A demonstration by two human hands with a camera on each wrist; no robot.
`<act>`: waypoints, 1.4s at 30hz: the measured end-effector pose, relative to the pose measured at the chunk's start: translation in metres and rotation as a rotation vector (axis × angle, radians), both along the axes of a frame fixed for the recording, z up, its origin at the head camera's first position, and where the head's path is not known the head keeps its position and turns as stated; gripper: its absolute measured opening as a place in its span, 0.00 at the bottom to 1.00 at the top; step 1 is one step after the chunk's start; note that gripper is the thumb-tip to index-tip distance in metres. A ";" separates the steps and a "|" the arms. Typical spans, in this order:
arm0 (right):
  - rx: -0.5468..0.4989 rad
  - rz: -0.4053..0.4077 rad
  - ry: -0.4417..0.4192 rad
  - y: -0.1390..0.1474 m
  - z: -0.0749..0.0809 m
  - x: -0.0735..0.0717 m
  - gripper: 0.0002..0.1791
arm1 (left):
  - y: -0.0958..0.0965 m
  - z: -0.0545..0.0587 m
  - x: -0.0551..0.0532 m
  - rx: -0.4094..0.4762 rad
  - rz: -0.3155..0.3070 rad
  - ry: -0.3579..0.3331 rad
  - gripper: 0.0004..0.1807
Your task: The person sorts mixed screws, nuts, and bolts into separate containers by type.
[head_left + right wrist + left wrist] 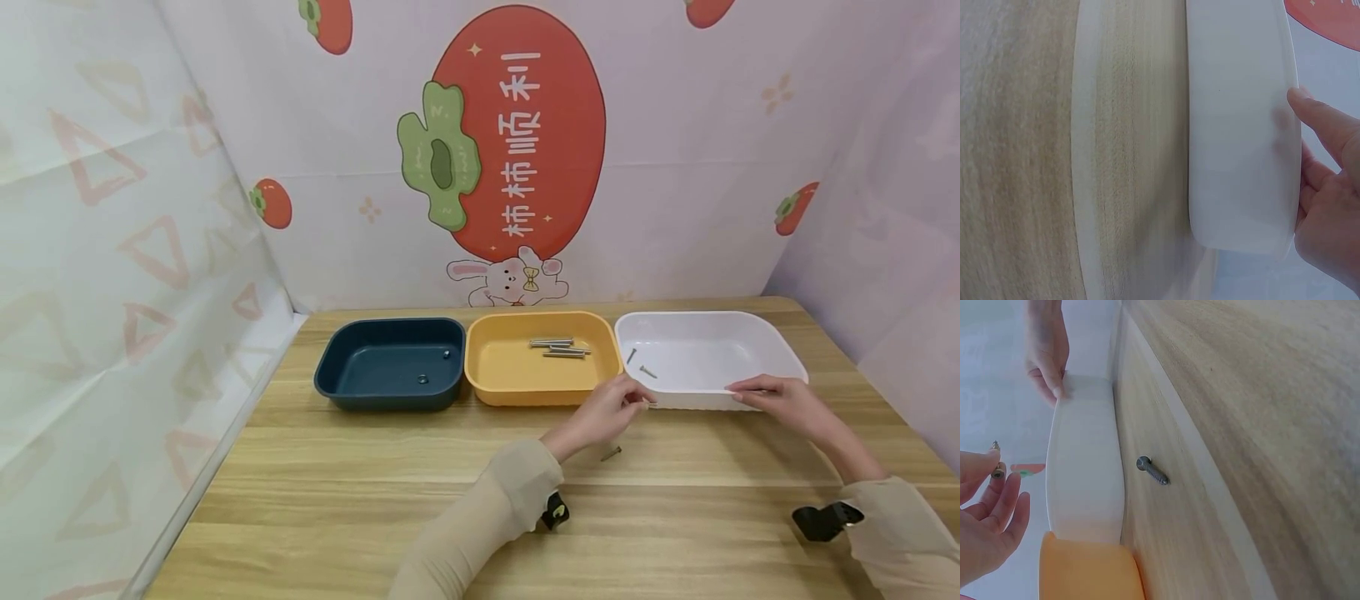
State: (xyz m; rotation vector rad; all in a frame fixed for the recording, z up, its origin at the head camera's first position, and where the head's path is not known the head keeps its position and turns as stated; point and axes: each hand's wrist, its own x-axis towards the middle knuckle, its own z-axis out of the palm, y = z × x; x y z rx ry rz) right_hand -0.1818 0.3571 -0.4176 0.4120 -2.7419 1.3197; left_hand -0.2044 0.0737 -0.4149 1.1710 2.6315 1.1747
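My left hand (609,410) is at the near left corner of the white tray (716,402), pinching a small screw (997,470) between thumb and fingers. Its lower fingers spread loosely in the left wrist view. At the tray's near right side, my right hand (787,404) grips the rim. The right wrist view has the thumb (1316,112) at the outer wall, with the other fingers partly hidden behind the rim. Two small screws (648,372) lie inside the white tray at its left. On the table below my left hand lies another screw (1152,470).
Left of the white tray stands a yellow tray (540,398) with several long metal bolts (564,353). Beside that is a dark blue tray (390,402) holding two small nuts (423,379). All three trays stand in a row on the wooden table (337,500), before a patterned backdrop (675,167).
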 end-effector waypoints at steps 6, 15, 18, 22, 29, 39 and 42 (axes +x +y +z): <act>0.010 0.005 0.001 0.001 -0.001 0.000 0.12 | 0.007 -0.002 -0.002 0.042 0.047 -0.027 0.07; -0.012 0.013 0.007 0.001 -0.001 -0.001 0.13 | 0.018 -0.003 -0.009 0.103 0.132 -0.022 0.07; -0.019 0.019 0.006 0.002 -0.001 0.000 0.12 | 0.021 -0.003 -0.012 0.102 0.157 -0.024 0.07; -0.025 0.024 0.005 0.001 0.000 0.000 0.11 | 0.025 -0.004 -0.016 0.097 0.178 -0.015 0.07; -0.002 0.022 -0.013 0.001 0.000 -0.001 0.12 | 0.031 -0.005 -0.021 0.105 0.194 -0.004 0.06; 0.009 0.019 -0.010 0.001 -0.001 0.000 0.12 | 0.037 -0.007 -0.026 0.094 0.234 -0.008 0.06; 0.015 0.014 -0.007 0.002 -0.001 0.000 0.13 | 0.038 -0.008 -0.027 0.093 0.242 0.004 0.06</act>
